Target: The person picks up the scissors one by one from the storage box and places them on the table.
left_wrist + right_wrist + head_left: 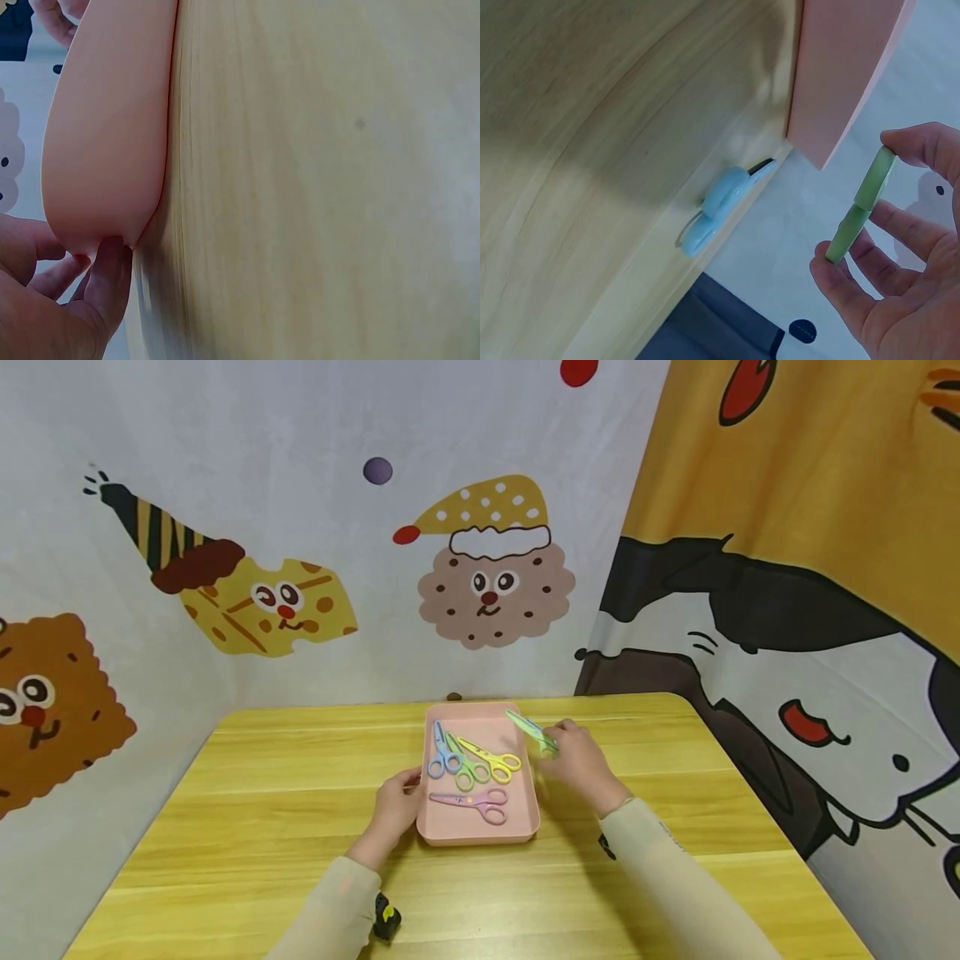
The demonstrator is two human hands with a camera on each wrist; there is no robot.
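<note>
A pink tray (480, 842) holds several pairs of small scissors: blue scissors (438, 752), green scissors (465, 772), yellow scissors (498, 767) and purple scissors (480, 802). At the tray's left wall, my left hand (397, 806) holds it by the side with thumb and fingers. My right hand (581, 764) pinches another green pair of scissors (859, 206) by its handles, blades pointing toward the tray's far right corner. Light blue scissors (720, 202) lie on the table beside the tray, seen in the right wrist view; in the head view the raised green pair mostly covers them.
The wood-patterned table (300, 860) carries the tray near its far edge. Behind it hangs a cloth backdrop (300, 443) with cartoon figures, yellow on the right side. Dark wrist devices (386, 917) sit at the sleeves.
</note>
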